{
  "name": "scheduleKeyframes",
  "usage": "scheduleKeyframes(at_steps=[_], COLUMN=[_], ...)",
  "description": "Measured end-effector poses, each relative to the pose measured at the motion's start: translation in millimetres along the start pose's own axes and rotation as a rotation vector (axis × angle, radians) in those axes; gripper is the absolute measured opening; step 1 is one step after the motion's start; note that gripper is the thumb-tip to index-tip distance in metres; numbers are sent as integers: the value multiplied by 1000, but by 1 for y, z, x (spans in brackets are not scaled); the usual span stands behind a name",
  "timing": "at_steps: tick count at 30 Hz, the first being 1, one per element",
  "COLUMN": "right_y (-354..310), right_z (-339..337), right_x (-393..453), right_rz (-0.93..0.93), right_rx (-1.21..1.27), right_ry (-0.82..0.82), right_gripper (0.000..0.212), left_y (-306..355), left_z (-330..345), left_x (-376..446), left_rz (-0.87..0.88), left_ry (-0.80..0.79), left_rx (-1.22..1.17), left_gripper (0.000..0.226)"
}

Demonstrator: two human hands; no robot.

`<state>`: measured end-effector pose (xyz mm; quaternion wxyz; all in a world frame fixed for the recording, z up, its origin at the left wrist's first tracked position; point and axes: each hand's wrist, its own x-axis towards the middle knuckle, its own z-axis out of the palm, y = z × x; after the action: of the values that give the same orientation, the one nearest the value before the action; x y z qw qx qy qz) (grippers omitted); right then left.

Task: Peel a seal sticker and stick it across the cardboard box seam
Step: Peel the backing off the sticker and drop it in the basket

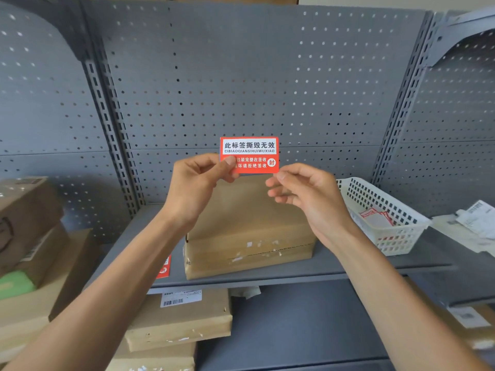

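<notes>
2 hands are raised above the cardboard box (249,231), which I take as the landmark; it lies flat on the grey shelf (334,261). The left hand (195,183) pinches the seal sticker (253,153) at its lower left corner between thumb and fingers, holding it upright, printed face to the camera, above the box's far edge and clear of it. The right hand (308,191) is loosely curled, fingertips close under the sticker's lower right corner; whether they touch it I cannot tell.

By my reading, 1 sticker has been picked up, but whether it is off its backing cannot be told. The box front shows a seam line with pale scraps of old tape and no red seal across it, so the sticking is not yet done. What remains: finish the peel if needed, bring the sticker down to the seam, and press it flat across both sides.

Right of the box stands a white basket (401,210) with more red-edged stickers inside. Left of the box, 1 red sticker (164,266) lies at the shelf's front edge.
</notes>
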<state>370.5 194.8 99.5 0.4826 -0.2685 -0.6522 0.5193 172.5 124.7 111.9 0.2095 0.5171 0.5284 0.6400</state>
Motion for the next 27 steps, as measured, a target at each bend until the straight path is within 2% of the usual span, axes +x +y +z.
scheduleKeyframes(at_steps=[4, 8, 11, 13, 16, 19, 22, 27], right_y=[2, 1, -1, -2, -3, -4, -4, -4], right_z=[-1, 0, 0, -1, -1, 6, 14, 17], right_x=[3, 4, 4, 5, 4, 2, -1, -7], right_rz=[-21, -68, -102, -119, -154, -206, -272, -334], right_rx=[5, 27, 25, 21, -5, -34, -57, -123], right_ry=[-1, 27, 61, 88, 119, 119, 88, 46], right_gripper=[11, 10, 11, 12, 13, 12, 14, 14], left_y=[-2, -2, -4, -6, -4, 9, 14, 9], left_z=[3, 5, 7, 6, 5, 17, 29, 31], left_x=[1, 3, 6, 6, -2, -14, -20, -23], left_rz=[-32, -75, -89, -1, 292, 485, 479, 466], left_ry=[1, 7, 71, 209, 393, 269, 116, 86], left_rx=[9, -34, -22, 52, 272, 411, 456, 461], left_gripper=[25, 12, 37, 40, 20, 7, 7, 7])
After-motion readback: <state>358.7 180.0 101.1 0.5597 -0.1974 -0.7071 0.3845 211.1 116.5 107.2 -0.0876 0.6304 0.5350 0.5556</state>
